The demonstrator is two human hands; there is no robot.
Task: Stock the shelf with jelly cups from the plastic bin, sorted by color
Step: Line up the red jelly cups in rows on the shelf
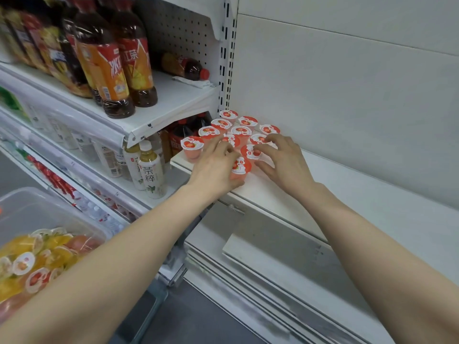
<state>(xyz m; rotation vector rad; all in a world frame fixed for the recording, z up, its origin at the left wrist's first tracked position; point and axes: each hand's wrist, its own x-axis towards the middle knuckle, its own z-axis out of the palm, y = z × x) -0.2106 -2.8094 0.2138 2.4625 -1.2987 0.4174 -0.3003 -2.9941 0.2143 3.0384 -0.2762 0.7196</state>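
jelly cups (pixel 242 131) with red lids stand clustered at the left end of the white shelf (pixel 360 194), where the left hand (pixel 214 167) curls round the front red cup (pixel 241 168) at the shelf's edge, thumb on its near side. the right hand (pixel 284 161) hovers just beside it with bent fingers, their tips touching another cup in the cluster, though whether it grips that one i cannot tell. down to the left, beyond the left forearm, the plastic bin (pixel 49 209) holds a jumble of yellow, orange and red cups, and tea bottles (pixel 119 60) fill the neighbouring shelves
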